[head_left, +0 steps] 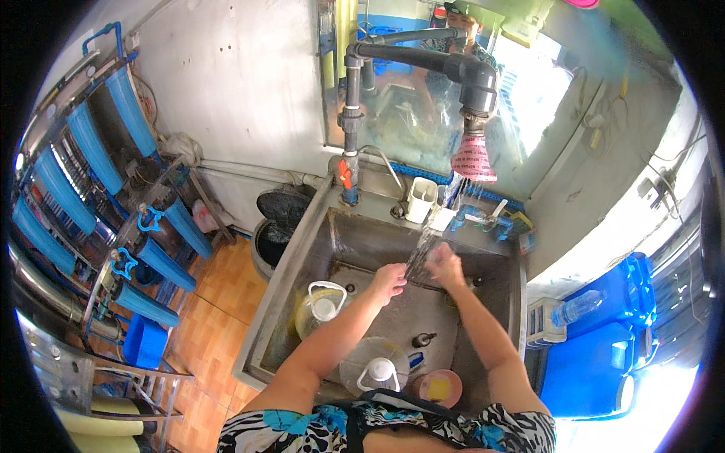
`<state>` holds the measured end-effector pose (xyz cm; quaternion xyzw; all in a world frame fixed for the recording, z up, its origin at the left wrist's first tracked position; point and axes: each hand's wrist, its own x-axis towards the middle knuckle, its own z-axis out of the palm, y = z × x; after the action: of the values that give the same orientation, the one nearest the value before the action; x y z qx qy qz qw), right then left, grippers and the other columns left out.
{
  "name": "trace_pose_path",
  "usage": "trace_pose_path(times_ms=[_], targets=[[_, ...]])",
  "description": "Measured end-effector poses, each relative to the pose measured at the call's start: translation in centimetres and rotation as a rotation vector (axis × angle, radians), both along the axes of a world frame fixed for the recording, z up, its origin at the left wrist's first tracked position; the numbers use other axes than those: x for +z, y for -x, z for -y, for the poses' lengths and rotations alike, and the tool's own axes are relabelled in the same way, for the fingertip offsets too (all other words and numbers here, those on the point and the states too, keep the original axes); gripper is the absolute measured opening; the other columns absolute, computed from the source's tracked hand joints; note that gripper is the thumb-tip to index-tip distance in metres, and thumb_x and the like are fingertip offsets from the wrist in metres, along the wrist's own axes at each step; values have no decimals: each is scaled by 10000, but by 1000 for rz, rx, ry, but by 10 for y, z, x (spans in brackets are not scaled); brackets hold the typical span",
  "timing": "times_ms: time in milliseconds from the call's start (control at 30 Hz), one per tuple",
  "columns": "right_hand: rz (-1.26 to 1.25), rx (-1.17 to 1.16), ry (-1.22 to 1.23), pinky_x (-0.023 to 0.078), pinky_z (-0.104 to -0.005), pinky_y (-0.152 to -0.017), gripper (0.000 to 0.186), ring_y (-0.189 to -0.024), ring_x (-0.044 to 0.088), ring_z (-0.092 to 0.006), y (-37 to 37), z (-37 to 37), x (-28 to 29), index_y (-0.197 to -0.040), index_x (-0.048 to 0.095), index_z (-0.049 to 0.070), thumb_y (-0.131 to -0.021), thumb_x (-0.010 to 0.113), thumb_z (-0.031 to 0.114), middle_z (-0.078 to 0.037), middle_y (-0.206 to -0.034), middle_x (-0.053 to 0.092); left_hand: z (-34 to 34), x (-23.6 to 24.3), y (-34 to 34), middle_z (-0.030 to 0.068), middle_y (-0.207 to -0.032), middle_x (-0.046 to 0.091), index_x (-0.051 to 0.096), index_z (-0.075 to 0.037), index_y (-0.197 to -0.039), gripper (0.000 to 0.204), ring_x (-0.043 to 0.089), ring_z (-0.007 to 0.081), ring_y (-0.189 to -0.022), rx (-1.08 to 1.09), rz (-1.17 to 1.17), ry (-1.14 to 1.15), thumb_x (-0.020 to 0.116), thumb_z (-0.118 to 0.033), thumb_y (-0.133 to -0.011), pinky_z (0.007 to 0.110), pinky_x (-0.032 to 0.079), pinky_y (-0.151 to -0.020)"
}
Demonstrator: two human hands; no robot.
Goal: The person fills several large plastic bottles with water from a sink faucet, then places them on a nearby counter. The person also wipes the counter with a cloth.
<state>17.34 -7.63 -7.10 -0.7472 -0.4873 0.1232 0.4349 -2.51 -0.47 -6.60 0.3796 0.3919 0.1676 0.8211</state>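
Note:
My left hand [389, 282] is raised over the steel sink [246, 366], fingers curled in the falling water; what they hold, if anything, is unclear. My right hand [442, 264] is beside it in the spray, blurred. Water pours from a black pipe outlet wrapped in pink printed material [472, 158], past white plastic holders [420, 198] on the back ledge. Two clear jugs with white caps and handles [321, 306] [377, 374] sit in the basin, by my left forearm and near the front. A pink bowl with a yellow sponge [448, 389] is at front right.
Blue filter housings [94, 143] line a rack at left. A black bin [273, 241] stands beside the sink on the wooden-looking floor [215, 325]. Blue containers [585, 370] and a water bottle [575, 309] are at right. A red-handled valve [347, 174] is on the standpipe, before a reflective pane.

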Motion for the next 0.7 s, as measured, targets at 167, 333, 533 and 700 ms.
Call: trace_pose_path(times_ms=[167, 333, 533, 700], targets=[[-1022, 148, -95, 444, -243, -450, 343, -531, 542, -86, 83, -1, 69, -1178, 601, 10, -853, 687, 79, -11, -712, 602, 4, -24, -34, 184, -1397, 457, 436, -36, -1372, 677, 484, 314, -1225, 166, 332, 339, 458, -566, -950, 443, 395, -994], [-1420, 141, -244, 472, -269, -529, 270, -646, 613, -190, 83, -15, 102, -1153, 590, -9, -884, 576, 17, -105, -851, 641, 19, 9, -1, 126, -1231, 556, 528, -44, -1263, 578, 555, 237, -1054, -216, 88, 55, 474, -535, -963, 391, 444, -890], [-1304, 312, -349, 487, -273, -561, 250, -706, 622, -238, 82, -22, 119, -1102, 567, -27, -858, 591, 17, -158, -931, 635, 64, 49, 90, 167, -1388, 496, 508, -72, -1361, 794, 514, 334, -1220, -1272, 57, -1017, 806, -409, -707, 471, 420, -1018], [-1522, 37, -354, 479, -277, -555, 160, -696, 606, -252, 82, -29, 129, -1018, 571, -32, -872, 576, 33, -168, -850, 620, 93, 58, 137, 205, -1384, 472, 538, -69, -1309, 900, 489, 377, -1248, -1431, -7, -1151, 875, -385, -537, 440, 408, -1040]])
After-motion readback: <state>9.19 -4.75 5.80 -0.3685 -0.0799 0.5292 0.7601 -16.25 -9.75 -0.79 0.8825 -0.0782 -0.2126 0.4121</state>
